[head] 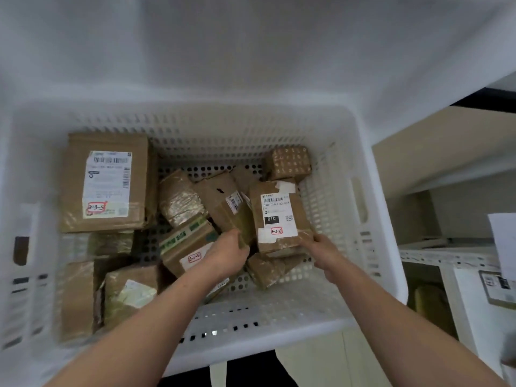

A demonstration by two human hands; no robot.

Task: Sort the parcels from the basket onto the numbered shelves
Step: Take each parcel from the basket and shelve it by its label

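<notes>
A white perforated basket (pixel 332 174) holds several brown cardboard parcels. At its right side lies a parcel marked 3-3-6 (pixel 276 216), with a white label and a black 010 patch. My right hand (pixel 321 254) grips its near right corner. My left hand (pixel 229 254) grips the near end of a taped brown parcel (pixel 226 205) just left of it. A parcel marked 3-1-2 (pixel 187 247) lies under my left wrist. A large flat parcel marked 3-3-5 (pixel 107 182) fills the basket's far left.
White metal shelves (pixel 446 255) stand at the right, with a white parcel (pixel 491 289) on a lower level and a sheet of paper (pixel 504 241) at the edge. A small patterned box (pixel 289 162) sits in the basket's far right corner. A white wall rises behind.
</notes>
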